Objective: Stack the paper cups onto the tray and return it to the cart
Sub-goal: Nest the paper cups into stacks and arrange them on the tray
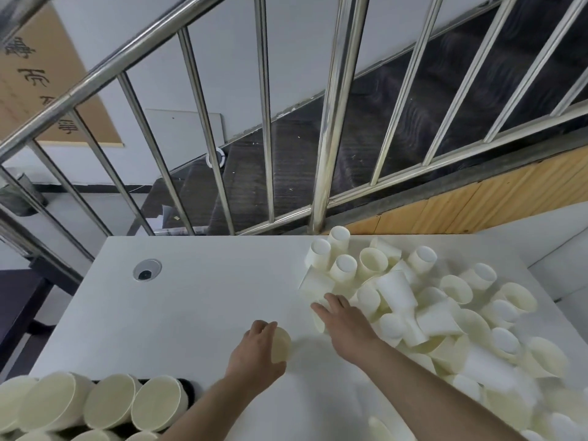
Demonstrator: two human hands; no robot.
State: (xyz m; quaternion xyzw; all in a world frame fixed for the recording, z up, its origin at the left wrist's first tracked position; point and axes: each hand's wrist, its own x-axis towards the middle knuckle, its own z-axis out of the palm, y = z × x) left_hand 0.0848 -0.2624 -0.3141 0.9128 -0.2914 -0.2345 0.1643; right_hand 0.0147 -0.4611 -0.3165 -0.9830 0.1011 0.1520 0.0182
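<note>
The left hand grips one paper cup lying on its side on the white counter. The right hand, fingers spread flat, rests on a cup at the near edge of the loose pile of cups. Stacked cups lie on a dark tray at lower left.

The stacked cups at the lower left of the frame are running off the bottom and left edges, hiding nearly all of the dark tray beneath them. The loose cup pile is spilling past the right and lower right edges, blurring there. The left hand is covering most of the single cup it grips; the right hand is masking another cup below its fingers. Writing on the brown board, upper left, is too distorted to read.
</note>
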